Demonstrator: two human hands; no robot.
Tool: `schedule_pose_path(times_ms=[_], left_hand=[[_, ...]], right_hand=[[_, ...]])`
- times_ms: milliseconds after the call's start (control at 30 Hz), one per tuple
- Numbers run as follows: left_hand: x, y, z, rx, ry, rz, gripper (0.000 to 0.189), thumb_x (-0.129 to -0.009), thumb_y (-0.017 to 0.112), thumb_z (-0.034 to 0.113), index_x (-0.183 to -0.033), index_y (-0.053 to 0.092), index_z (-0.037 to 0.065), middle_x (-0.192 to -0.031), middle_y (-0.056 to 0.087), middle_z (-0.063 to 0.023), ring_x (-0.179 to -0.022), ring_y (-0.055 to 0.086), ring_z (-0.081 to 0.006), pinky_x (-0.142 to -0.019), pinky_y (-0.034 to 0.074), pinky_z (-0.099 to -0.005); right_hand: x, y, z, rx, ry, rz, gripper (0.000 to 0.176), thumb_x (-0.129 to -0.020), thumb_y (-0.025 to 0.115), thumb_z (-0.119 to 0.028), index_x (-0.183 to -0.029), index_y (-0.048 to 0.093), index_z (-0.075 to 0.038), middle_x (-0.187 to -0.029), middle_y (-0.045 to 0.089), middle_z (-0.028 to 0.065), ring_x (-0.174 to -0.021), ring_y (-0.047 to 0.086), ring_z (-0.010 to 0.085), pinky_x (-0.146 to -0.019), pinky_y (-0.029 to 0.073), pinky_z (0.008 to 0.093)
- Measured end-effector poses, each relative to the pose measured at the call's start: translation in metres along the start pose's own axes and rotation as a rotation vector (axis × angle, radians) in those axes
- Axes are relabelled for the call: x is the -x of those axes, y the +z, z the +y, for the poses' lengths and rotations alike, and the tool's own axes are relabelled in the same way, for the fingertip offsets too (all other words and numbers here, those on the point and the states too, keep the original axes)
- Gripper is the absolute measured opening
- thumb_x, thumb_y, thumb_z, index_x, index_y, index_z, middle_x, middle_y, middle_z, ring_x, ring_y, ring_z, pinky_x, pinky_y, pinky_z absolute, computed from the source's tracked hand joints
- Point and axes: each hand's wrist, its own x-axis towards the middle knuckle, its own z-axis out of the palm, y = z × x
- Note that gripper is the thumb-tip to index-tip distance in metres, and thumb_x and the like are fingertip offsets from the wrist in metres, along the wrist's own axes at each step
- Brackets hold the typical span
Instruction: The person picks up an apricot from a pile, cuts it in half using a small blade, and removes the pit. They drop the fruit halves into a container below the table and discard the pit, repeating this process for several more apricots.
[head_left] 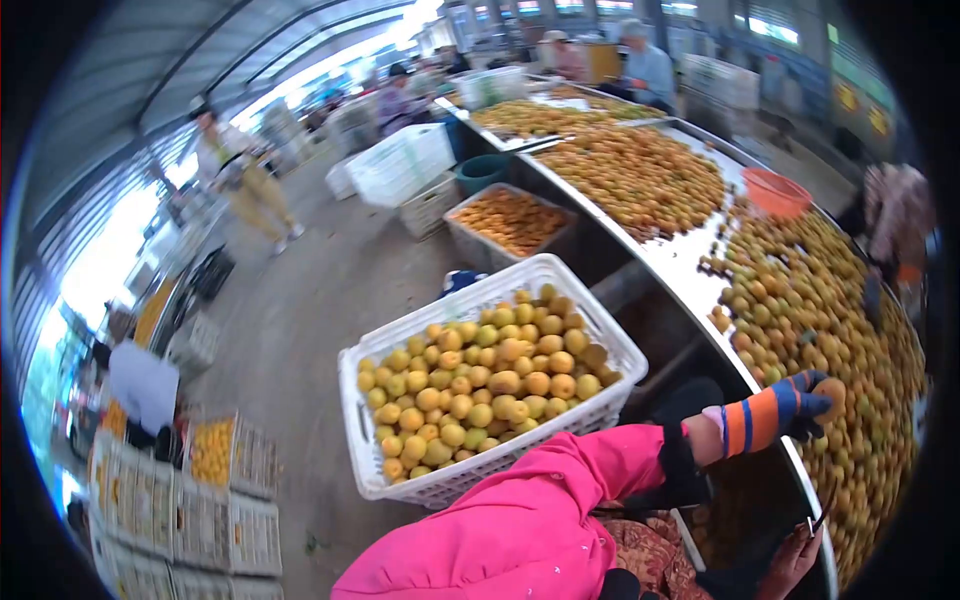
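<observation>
My left hand (808, 400), in an orange and dark blue striped glove below a pink sleeve (540, 480), reaches over the sorting table's edge. Its fingers are closed around an orange apricot (830, 396). Beneath and beyond it spreads a heap of yellow-green to orange apricots (800, 290). Low at the table edge is my right hand (793, 566), bare and partly cut off, its fingers pinched on a thin dark blade-like tool (826, 511) that I cannot identify for certain. A white plastic crate (372, 455) full of apricots stands left of my arm.
An orange-red basket (777, 193) sits on the table (690, 262). Behind the full crate are another crate of apricots (512, 220) and a green tub (482, 172). Crates (180, 520) are stacked at lower left. Several people work around; one person (245, 175) stands on the floor.
</observation>
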Motion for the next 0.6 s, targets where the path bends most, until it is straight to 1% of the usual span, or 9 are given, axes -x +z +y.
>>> schedule_pose_path(times_ms=[67, 100, 133, 300, 433, 467, 533, 567, 600], left_hand=[[0.011, -0.020, 0.021, 0.046, 0.068, 0.081, 0.054, -0.077, 0.071, 0.021, -0.122, 0.044, 0.008, -0.099, 0.058, -0.0039, -0.085, 0.058, -0.0119, -0.069, 0.050, -0.0264], [0.014, -0.028, 0.027, 0.074, 0.092, 0.107, 0.053, -0.077, 0.071, 0.021, -0.121, 0.045, 0.009, -0.098, 0.059, -0.0039, -0.084, 0.058, -0.0121, -0.068, 0.050, -0.0265], [0.015, -0.034, 0.031, 0.101, 0.112, 0.126, 0.052, -0.077, 0.070, 0.021, -0.121, 0.045, 0.009, -0.097, 0.059, -0.0039, -0.084, 0.059, -0.0124, -0.067, 0.050, -0.0267], [0.028, -0.074, 0.028, 0.199, 0.168, 0.203, 0.047, -0.078, 0.069, 0.019, -0.120, 0.048, 0.013, -0.093, 0.062, -0.0039, -0.082, 0.061, -0.0133, -0.064, 0.051, -0.0275], [0.039, -0.091, 0.031, -0.024, 0.274, 0.236, 0.054, -0.076, 0.071, 0.018, -0.123, 0.045, 0.010, -0.097, 0.060, -0.0043, -0.083, 0.059, -0.0120, -0.066, 0.051, -0.0271], [0.037, -0.089, 0.023, -0.057, 0.275, 0.228, 0.056, -0.075, 0.071, 0.017, -0.124, 0.045, 0.009, -0.098, 0.060, -0.0044, -0.083, 0.059, -0.0117, -0.066, 0.051, -0.0270], [0.022, -0.063, -0.019, -0.054, 0.200, 0.148, 0.060, -0.075, 0.072, 0.017, -0.126, 0.043, 0.007, -0.100, 0.059, -0.0046, -0.083, 0.058, -0.0111, -0.067, 0.051, -0.0268], [0.042, -0.031, 0.017, -0.311, 0.069, 0.212, 0.055, -0.075, 0.070, 0.011, -0.124, 0.046, 0.007, -0.097, 0.061, -0.0049, -0.085, 0.058, -0.0117, -0.073, 0.051, -0.0280], [0.040, -0.024, 0.015, -0.425, 0.161, 0.191, 0.047, -0.075, 0.069, 0.007, -0.118, 0.050, 0.005, -0.095, 0.061, -0.0053, -0.087, 0.058, -0.0123, -0.076, 0.050, -0.0276]], right_hand=[[-0.036, 0.020, 0.043, 0.388, -0.491, 0.133, 0.038, -0.090, 0.052, -0.026, -0.109, 0.054, 0.007, -0.093, 0.061, 0.0213, -0.084, 0.060, 0.0328, -0.074, 0.049, 0.0383], [-0.040, 0.026, -0.018, -0.087, -0.064, 0.037, 0.027, -0.090, 0.052, -0.019, -0.104, 0.058, 0.004, -0.095, 0.061, 0.0223, -0.085, 0.060, 0.0341, -0.074, 0.050, 0.0400], [-0.057, 0.038, 0.009, -0.096, -0.079, 0.020, 0.027, -0.090, 0.052, -0.019, -0.104, 0.058, 0.004, -0.095, 0.061, 0.0223, -0.085, 0.060, 0.0341, -0.074, 0.050, 0.0400], [-0.094, 0.082, 0.039, -0.446, -0.043, -0.076, 0.035, -0.093, 0.049, -0.024, -0.116, 0.049, 0.002, -0.091, 0.057, 0.0100, -0.074, 0.050, 0.0159, -0.063, 0.041, 0.0256], [-0.086, 0.092, 0.069, -0.683, 0.046, -0.071, 0.042, -0.095, 0.046, -0.028, -0.125, 0.042, 0.000, -0.087, 0.054, 0.0002, -0.065, 0.042, 0.0013, -0.053, 0.034, 0.0140], [-0.077, 0.089, 0.072, -0.618, 0.007, -0.089, 0.043, -0.094, 0.048, -0.026, -0.127, 0.040, 0.001, -0.086, 0.052, -0.0010, -0.065, 0.042, 0.0017, -0.055, 0.034, 0.0149], [-0.050, 0.071, 0.009, -0.389, -0.098, -0.128, 0.047, -0.093, 0.049, -0.023, -0.129, 0.038, 0.004, -0.085, 0.050, -0.0025, -0.069, 0.043, 0.0029, -0.061, 0.036, 0.0166], [-0.039, 0.065, -0.005, -0.308, -0.045, -0.060, 0.046, -0.093, 0.049, -0.024, -0.128, 0.040, 0.004, -0.084, 0.051, -0.0025, -0.069, 0.044, 0.0027, -0.059, 0.035, 0.0161], [-0.030, 0.058, -0.010, -0.559, 0.105, -0.119, 0.045, -0.093, 0.050, -0.024, -0.126, 0.042, 0.004, -0.082, 0.051, -0.0030, -0.068, 0.043, 0.0018, -0.057, 0.034, 0.0160]])
